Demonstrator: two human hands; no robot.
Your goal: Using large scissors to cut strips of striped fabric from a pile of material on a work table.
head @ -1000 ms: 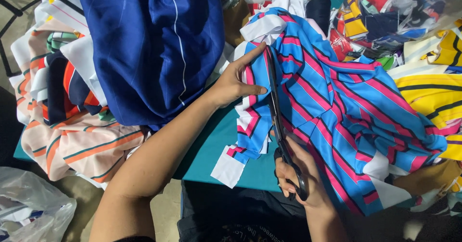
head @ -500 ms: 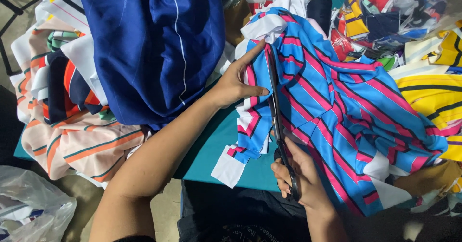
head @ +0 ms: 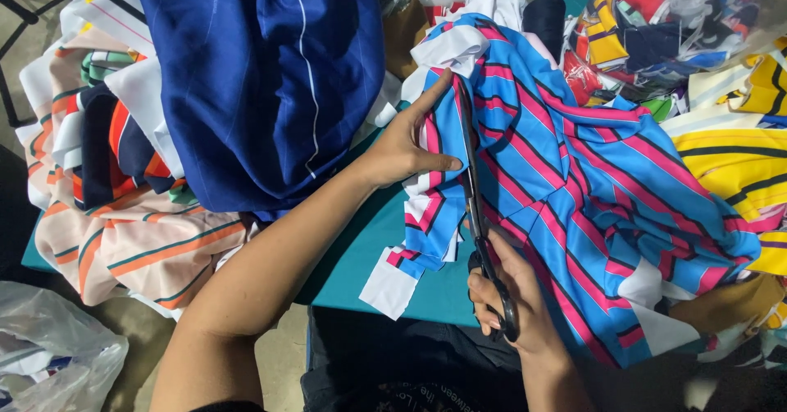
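A stack of blue fabric with pink and black stripes lies across the teal table. My right hand grips the black handles of long scissors, whose blades run up through the left part of the stack. My left hand presses flat on the cut strip left of the blades, thumb near the blade and index finger pointing up along the edge. White backing shows at the strip's lower end.
A dark blue cloth hangs over a pile of striped peach and white fabric on the left. Yellow striped fabric and mixed scraps lie at right. A plastic bag sits low left.
My right hand has pushed the scissors a little further up the striped fabric, and the blades have closed in. My left hand stays pressed on the strip.
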